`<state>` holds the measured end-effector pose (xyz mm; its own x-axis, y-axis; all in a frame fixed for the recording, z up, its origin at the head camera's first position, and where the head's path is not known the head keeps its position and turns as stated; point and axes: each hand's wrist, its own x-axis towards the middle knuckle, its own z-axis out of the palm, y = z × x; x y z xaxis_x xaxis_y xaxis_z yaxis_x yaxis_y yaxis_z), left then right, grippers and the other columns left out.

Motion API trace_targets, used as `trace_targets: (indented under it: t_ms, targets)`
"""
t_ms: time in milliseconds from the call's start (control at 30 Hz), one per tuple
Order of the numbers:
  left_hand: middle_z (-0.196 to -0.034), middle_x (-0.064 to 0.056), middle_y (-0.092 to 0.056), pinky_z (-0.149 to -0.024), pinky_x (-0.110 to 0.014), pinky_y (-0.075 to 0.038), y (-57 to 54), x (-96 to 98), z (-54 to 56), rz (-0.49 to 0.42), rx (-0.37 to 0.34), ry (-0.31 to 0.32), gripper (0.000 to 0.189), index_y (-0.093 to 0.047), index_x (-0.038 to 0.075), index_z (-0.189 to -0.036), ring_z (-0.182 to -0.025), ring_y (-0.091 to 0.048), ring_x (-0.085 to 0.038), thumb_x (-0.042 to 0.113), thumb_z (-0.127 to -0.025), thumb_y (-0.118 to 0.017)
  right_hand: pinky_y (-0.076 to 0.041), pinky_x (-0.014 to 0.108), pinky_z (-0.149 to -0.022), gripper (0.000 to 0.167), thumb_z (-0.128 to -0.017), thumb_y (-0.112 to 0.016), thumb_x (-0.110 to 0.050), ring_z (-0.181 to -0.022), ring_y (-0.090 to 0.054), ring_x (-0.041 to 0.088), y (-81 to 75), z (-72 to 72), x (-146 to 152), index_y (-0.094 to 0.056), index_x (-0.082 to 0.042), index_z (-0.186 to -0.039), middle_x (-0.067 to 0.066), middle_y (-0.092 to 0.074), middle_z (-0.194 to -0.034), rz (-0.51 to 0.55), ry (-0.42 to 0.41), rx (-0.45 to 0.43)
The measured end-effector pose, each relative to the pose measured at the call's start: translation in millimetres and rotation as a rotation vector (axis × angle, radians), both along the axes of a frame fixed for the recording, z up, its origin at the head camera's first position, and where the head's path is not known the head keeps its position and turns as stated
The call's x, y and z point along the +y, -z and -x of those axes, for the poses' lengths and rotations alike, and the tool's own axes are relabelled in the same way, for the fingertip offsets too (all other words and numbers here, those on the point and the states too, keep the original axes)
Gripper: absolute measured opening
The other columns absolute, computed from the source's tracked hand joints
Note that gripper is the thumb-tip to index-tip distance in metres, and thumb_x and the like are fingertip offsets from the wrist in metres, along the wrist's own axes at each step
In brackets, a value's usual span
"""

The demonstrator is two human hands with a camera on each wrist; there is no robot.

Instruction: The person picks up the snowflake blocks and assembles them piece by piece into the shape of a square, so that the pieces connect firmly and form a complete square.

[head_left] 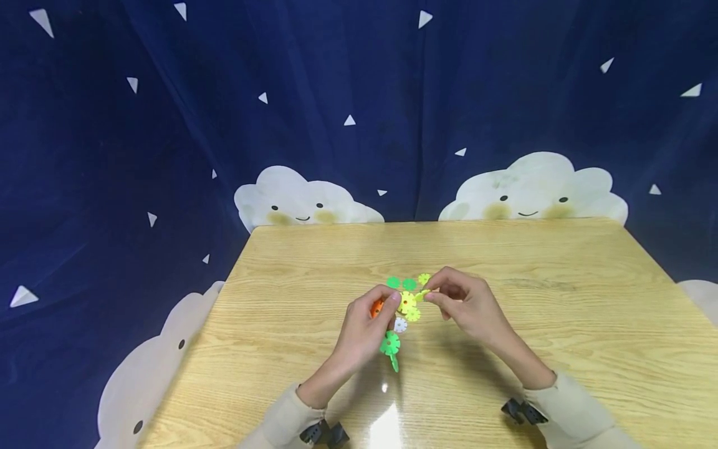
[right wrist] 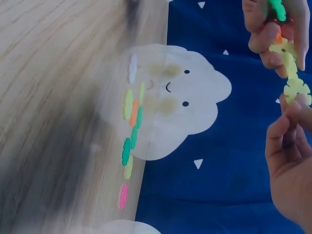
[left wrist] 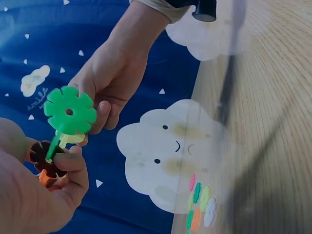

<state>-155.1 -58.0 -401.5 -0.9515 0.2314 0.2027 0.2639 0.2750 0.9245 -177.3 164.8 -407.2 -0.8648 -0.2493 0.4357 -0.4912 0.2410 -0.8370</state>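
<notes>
Orange disc [head_left: 375, 306] and green disc [head_left: 395, 342] belong to one cluster [head_left: 409, 305] gripped by the left hand [head_left: 363, 327], just below centre of the head view; the right hand [head_left: 470, 305] pinches a yellow disc [head_left: 422, 295] at its right edge; the step looks like slotting it on; the next move likely calls for careful alignment, then a steady push.

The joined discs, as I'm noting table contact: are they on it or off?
Off: the right wrist view shows the joined discs held between left hand and right hand, against the curtain, apart from the table.
</notes>
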Motion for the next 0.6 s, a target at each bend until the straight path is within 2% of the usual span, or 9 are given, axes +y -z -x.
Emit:
trace_targets:
  t_ms: [233, 600]
  targets:
    - [-0.067, 0.006, -0.053, -0.062, -0.024, -0.047, 1.5, 1.3, 0.1, 0.021, 0.004, 0.000, 0.028, -0.070, 0.015, -0.102, -0.064, -0.052, -0.007, 0.036, -0.110, -0.053, -0.048, 0.026, -0.048, 0.022, -0.091, -0.074, 0.009, -0.053, -0.057, 0.019, 5.0, -3.4, -7.4, -0.066, -0.012, -0.092, -0.003, -0.064, -0.074, -0.003, 0.023, 0.116]
    - [-0.071, 0.007, -0.054, -0.063, -0.024, -0.047, 1.0, 2.0, -0.1, 0.035, 0.049, 0.017, 0.028, -0.070, 0.015, -0.103, -0.067, -0.053, -0.007, 0.035, -0.110, -0.052, -0.053, 0.024, -0.055, 0.026, -0.087, -0.074, 0.014, -0.052, -0.056, 0.013, 7.3, -3.6, -14.8, -0.065, -0.010, -0.086, -0.001, -0.067, -0.077, 0.061, 0.049, 0.177]
